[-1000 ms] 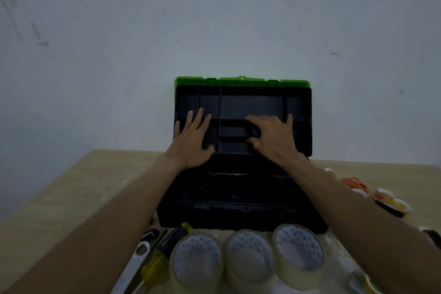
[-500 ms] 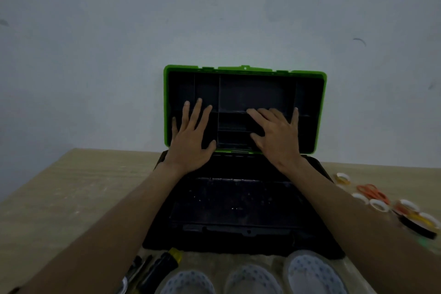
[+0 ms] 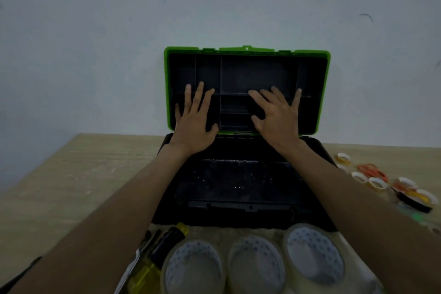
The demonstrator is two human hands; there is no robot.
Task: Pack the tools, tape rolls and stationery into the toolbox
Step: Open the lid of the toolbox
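A black toolbox (image 3: 241, 188) stands open on the wooden table, its green-rimmed lid (image 3: 248, 71) upright against the wall with compartments showing. My left hand (image 3: 194, 124) and my right hand (image 3: 276, 118) lie flat with fingers spread against the lower part of the lid's inside. The box's base looks bare. Three clear tape rolls (image 3: 256, 267) stand in a row in front of the box. A yellow-and-black screwdriver (image 3: 157, 260) lies to their left with other dark tools.
Small tape rolls (image 3: 377, 184), orange scissors (image 3: 372, 169) and a black roll (image 3: 415, 201) lie to the right of the box. A metal tool (image 3: 130, 272) lies by the screwdriver. The wall is right behind the lid. Bare wood stretches to the left.
The lid has swung further up and now stands upright with its green rim showing all round. Both hands went up with it, flat against its inside.
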